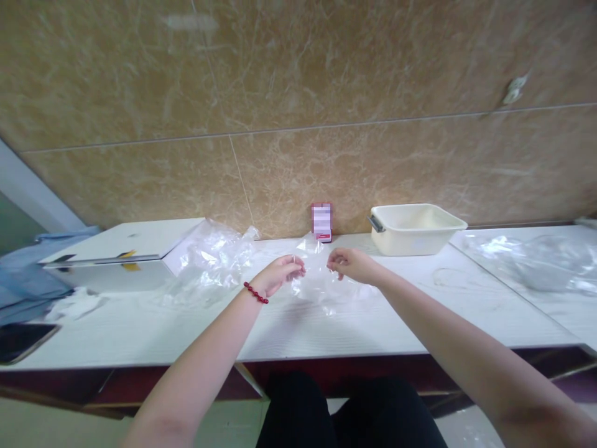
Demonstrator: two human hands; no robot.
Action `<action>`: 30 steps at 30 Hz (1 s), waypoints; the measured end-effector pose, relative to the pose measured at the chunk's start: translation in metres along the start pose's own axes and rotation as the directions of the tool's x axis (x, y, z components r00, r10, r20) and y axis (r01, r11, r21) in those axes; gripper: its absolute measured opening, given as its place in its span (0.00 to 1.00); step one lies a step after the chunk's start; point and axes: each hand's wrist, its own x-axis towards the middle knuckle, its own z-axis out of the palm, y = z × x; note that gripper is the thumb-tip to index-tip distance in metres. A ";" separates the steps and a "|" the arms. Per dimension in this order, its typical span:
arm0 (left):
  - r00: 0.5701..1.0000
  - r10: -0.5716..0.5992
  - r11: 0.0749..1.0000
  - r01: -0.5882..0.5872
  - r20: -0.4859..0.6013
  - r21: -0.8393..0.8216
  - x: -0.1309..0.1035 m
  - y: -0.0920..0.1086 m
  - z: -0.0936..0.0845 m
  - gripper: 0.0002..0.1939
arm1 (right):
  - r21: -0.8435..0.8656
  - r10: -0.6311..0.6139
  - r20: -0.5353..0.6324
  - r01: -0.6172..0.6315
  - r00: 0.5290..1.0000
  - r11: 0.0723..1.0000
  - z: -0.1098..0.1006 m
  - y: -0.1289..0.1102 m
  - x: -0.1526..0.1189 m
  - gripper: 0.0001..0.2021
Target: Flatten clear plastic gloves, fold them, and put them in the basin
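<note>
My left hand (282, 271), with a red bead bracelet (256, 293) at its wrist, is closed in a pinch over the middle of the table. Opposite it, my right hand (349, 264) also pinches, a short gap away. Whatever sits between the fingertips of either hand is too small and blurred to name. Clear plastic bags (326, 291) lie crumpled under and between the hands. Behind them a phone (321, 222) with a lit screen leans upright against the wall.
A cream plastic tub (410, 244) with a grey handle stands right of the phone. More clear plastic bags (209, 258) lie beside a white box (112, 270) on the left. A dark phone (23, 341) rests near the front left edge. Bagged plastic (550, 261) lies far right.
</note>
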 end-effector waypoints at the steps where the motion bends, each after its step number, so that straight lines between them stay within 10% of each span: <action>1: 1.000 -0.012 1.000 0.012 0.010 0.002 -0.002 0.001 -0.001 0.07 | -0.011 0.003 -0.014 -0.003 1.000 1.000 -0.002 -0.002 -0.003 0.04; 15: 0.991 0.084 0.820 -0.126 0.099 0.559 0.002 0.037 0.004 0.12 | -0.084 -0.006 -0.115 -0.003 0.993 0.996 -0.022 -0.021 -0.015 0.10; 30: 0.998 -0.016 0.995 0.023 -0.069 0.101 0.052 0.040 -0.005 0.09 | 0.352 0.274 -0.142 -0.210 0.951 0.912 -0.034 0.006 0.046 0.10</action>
